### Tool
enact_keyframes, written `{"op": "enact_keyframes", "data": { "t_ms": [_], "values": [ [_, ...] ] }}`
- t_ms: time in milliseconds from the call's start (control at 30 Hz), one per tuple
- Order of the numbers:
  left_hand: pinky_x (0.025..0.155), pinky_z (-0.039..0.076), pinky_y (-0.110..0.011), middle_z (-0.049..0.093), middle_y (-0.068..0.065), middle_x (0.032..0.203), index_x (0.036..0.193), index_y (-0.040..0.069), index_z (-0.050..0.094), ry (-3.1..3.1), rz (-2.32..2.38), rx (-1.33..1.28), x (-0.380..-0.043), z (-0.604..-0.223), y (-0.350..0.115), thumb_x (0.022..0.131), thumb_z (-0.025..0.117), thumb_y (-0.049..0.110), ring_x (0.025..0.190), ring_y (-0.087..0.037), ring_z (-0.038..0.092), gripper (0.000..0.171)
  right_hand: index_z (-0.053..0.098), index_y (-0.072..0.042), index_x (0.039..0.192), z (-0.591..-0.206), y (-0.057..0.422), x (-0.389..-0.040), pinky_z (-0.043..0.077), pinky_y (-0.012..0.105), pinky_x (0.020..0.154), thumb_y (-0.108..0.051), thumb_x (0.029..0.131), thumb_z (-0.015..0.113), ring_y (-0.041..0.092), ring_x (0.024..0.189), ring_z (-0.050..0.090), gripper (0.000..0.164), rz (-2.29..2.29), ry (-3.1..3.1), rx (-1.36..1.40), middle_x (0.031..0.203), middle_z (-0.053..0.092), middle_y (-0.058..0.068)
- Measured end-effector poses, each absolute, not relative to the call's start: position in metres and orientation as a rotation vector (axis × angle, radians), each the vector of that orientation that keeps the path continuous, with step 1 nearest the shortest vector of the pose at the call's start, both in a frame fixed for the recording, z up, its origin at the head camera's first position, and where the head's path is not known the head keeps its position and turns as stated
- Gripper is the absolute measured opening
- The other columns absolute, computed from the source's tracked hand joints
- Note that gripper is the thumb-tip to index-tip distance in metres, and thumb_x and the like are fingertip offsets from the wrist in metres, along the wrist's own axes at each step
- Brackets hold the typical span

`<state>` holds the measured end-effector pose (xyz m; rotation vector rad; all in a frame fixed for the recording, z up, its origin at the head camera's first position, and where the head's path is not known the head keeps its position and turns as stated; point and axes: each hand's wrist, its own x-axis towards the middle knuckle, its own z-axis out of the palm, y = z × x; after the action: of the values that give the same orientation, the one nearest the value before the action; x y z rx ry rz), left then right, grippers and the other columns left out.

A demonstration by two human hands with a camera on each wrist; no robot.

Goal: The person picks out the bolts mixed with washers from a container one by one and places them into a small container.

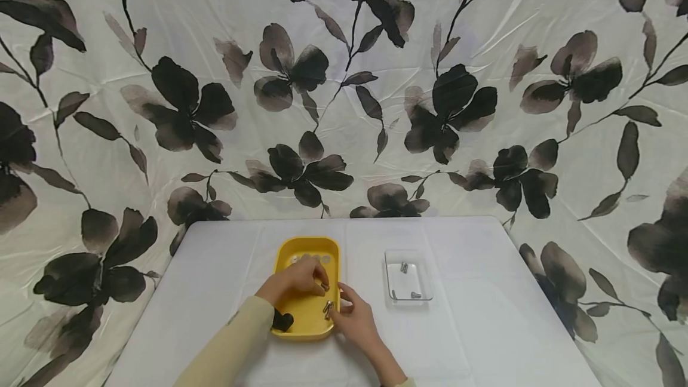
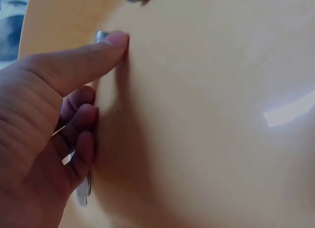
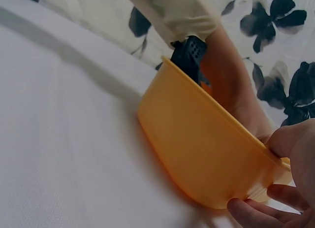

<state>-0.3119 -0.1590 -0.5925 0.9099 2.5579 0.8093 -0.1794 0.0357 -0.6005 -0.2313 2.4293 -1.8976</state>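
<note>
My left hand [image 1: 305, 275] reaches down into a yellow tray [image 1: 307, 332]. Its thumb and forefinger pinch a small metal screw [image 2: 101, 36], mostly covered by the thumb tip in the left wrist view. The other fingers curl close to the tray floor. My right hand [image 1: 356, 320] grips the tray's right side, thumb over the rim and fingers under the outer wall, as the right wrist view shows. Several silver screws [image 1: 328, 309] lie inside the tray near the right thumb. Pale round discs [image 1: 324, 259] lie at the tray's far end, partly hidden behind the left hand.
A clear square box [image 1: 408, 302] holding several small metal screws [image 1: 415, 295] stands to the right of the tray. Both rest on a white-covered table [image 1: 473, 327]. Behind it hangs a floral cloth [image 1: 376, 136].
</note>
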Motion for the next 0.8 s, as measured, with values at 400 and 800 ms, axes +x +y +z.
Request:
{"op": "enact_keyframes", "data": {
  "t_ms": [400,800],
  "values": [
    [0.078,0.049,-0.031,0.068,0.013,0.082,0.084,0.020,0.078,2.559,0.911,0.668,-0.3119,-0.6013,-0.1666,0.075,0.085,0.021,0.083,-0.009,0.059,0.011,0.048,-0.008,0.142,-0.6056,0.0343,-0.1782,0.054,0.026,0.067,-0.011,0.085,0.072,0.021,0.092,0.065,0.062,-1.880,2.404,-0.185,0.125,0.057,0.022],
    [0.070,0.049,-0.028,0.064,0.009,0.080,0.077,0.020,0.077,2.585,0.978,0.624,-0.3161,-0.5985,-0.1628,0.076,0.083,0.020,0.078,-0.011,0.056,0.006,0.049,-0.008,0.141,-0.6030,0.0352,-0.1817,0.055,0.029,0.069,-0.012,0.086,0.071,0.027,0.097,0.065,0.060,-1.897,2.418,-0.194,0.123,0.058,0.022]
  ]
}}
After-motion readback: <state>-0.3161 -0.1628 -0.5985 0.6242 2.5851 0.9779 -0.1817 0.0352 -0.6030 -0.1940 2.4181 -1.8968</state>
